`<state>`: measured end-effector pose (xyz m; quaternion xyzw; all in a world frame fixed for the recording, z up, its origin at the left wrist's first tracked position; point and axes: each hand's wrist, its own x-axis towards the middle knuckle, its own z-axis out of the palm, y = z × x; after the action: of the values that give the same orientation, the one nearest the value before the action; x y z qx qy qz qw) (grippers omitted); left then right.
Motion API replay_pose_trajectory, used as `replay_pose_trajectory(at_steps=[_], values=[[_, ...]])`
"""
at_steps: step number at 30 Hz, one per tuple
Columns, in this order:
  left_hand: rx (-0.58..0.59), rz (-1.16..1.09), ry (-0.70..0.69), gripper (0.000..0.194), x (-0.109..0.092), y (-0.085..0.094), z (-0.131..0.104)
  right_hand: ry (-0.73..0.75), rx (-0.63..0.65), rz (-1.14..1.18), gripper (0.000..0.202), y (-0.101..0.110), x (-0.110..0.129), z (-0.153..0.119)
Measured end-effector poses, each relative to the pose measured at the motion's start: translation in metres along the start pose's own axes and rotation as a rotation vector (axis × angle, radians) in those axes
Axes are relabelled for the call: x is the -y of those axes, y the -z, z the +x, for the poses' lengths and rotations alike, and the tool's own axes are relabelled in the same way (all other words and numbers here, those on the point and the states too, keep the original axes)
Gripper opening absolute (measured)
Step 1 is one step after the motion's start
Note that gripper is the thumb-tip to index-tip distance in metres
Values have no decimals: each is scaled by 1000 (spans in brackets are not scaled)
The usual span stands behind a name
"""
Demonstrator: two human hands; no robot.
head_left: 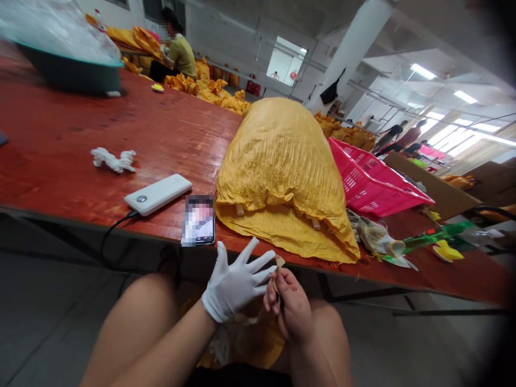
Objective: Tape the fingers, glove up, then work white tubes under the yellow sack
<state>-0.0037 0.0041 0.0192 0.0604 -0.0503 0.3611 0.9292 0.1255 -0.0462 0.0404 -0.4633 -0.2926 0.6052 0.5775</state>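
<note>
My left hand wears a white glove, its fingers spread and the palm side turned down. Close against its fingertips is my bare right hand, closed in a pinch on a small tan strip whose material I cannot make out. Both hands are over my lap, just in front of the table edge. Beyond them a large yellow woven sack lies on the red table, its open end folded toward me with white stick-like ends showing. Left of the sack lies a lit phone.
A white power bank with a black cable and a crumpled tissue lie to the left. A green basin holds clear plastic at the far left. Right of the sack stand a pink basket and a ball of twine.
</note>
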Motion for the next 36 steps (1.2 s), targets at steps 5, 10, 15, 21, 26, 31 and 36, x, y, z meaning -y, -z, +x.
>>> replay_pose_trajectory(at_steps=[5,10,15,21,26,31,36], values=[[-17,-4,12,86,1,1,2,9,-16,-18,36,0,-3,-1],[-39,38,-12,76,3,1,1,14,-38,-5,37,2,-7,1],[-205,151,-131,57,3,5,7,4,-47,5,39,4,-9,3],[-388,323,-150,42,6,14,12,-10,-32,10,38,5,-12,4],[-391,518,-134,52,9,9,10,-23,-24,-4,39,4,-12,4],[-249,339,-140,63,6,14,9,-4,-30,-40,40,2,-13,4],[-53,633,-158,70,10,20,3,-4,15,-306,38,-1,-17,3]])
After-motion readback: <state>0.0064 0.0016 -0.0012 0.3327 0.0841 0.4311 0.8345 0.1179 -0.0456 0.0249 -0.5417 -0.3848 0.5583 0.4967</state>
